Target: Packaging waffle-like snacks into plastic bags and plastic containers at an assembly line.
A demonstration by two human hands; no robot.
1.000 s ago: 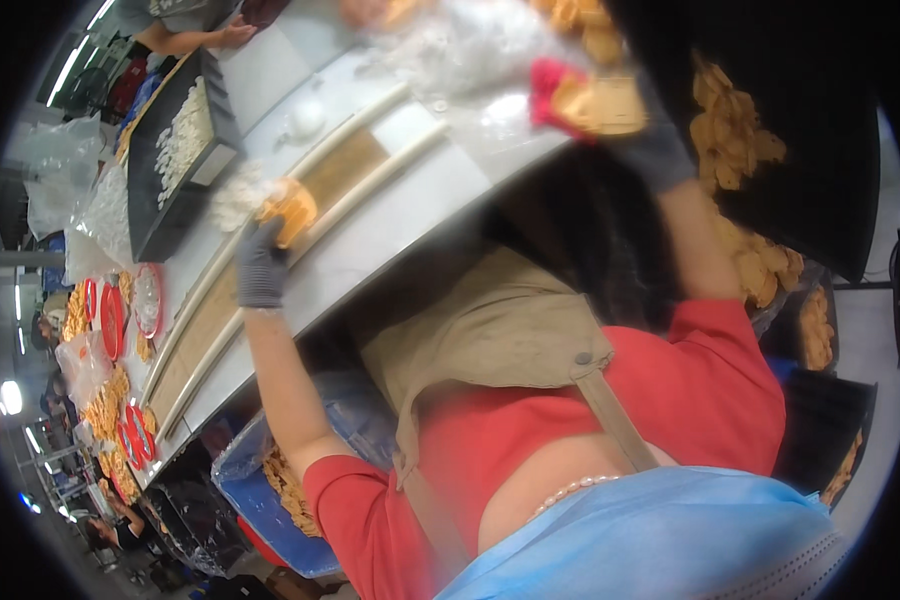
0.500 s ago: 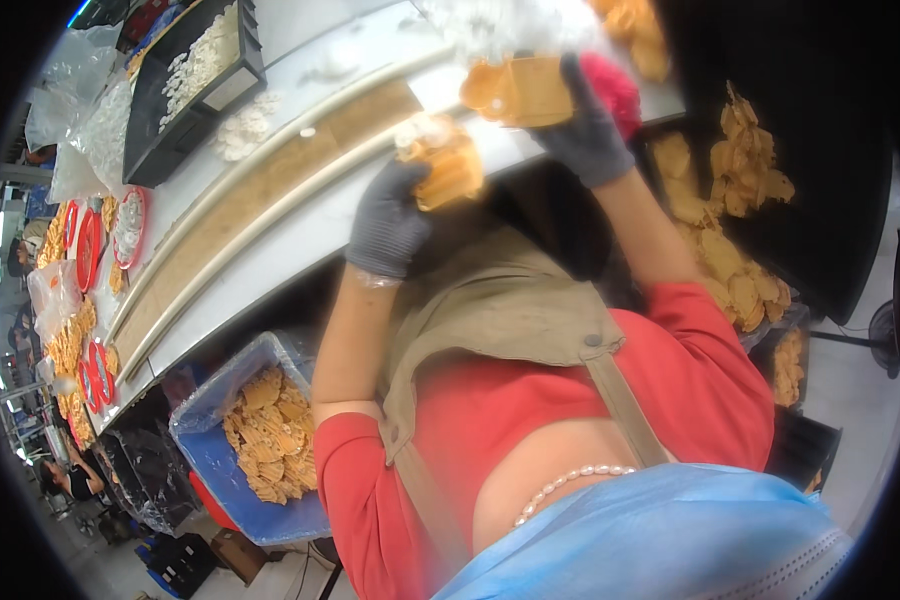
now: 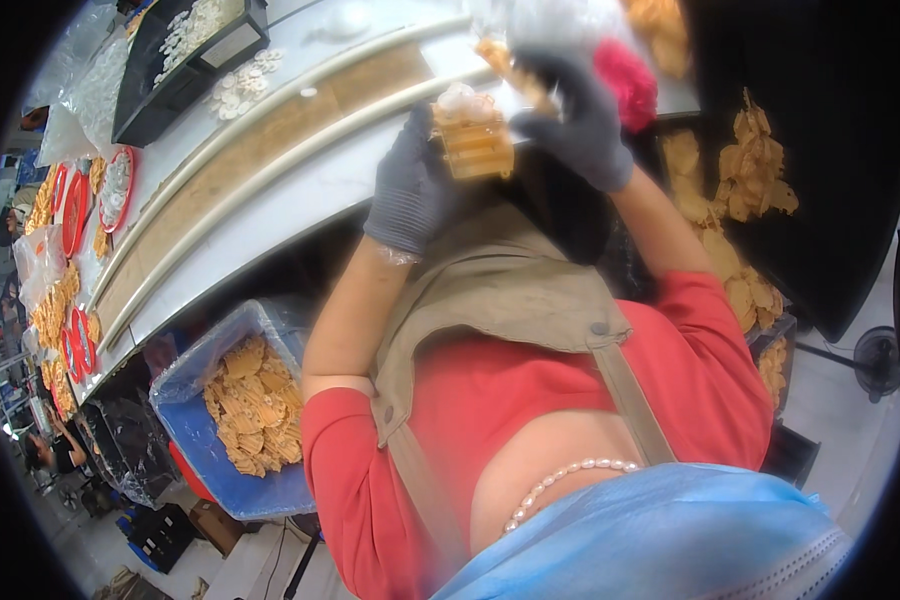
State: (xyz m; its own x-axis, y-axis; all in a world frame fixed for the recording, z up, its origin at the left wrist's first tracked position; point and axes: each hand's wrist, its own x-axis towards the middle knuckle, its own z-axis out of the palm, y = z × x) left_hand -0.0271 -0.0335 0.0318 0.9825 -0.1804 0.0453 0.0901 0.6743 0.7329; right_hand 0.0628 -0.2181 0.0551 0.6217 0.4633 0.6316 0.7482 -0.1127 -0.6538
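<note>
My left hand (image 3: 408, 195), in a dark grey knit glove, is closed around a boxy tan-orange plastic part (image 3: 477, 150) with ridges or slots across its face. Small whitish, translucent bits (image 3: 464, 104) show at the top of that part. My right hand (image 3: 582, 125), gloved alike, pinches a thin tan-orange plastic piece (image 3: 523, 78), seen nearly edge-on and smeared by motion. Both hands are above the near edge of the white worktable (image 3: 315, 190), close together. A bright pink bundle (image 3: 626, 85) lies just beyond my right hand.
A pale-railed track (image 3: 270, 135) runs along the table. Beyond it stand a black bin (image 3: 185, 75) of white discs and loose white discs (image 3: 245, 88). Red-rimmed trays (image 3: 76, 210) sit far left. A blue lined tub (image 3: 185, 430) of tan-orange pieces is below left; more pieces (image 3: 735, 270) lie right.
The right hand has turned its piece from broad side to edge-on. My left hand has moved a little right and up with its part, nearer the right hand.
</note>
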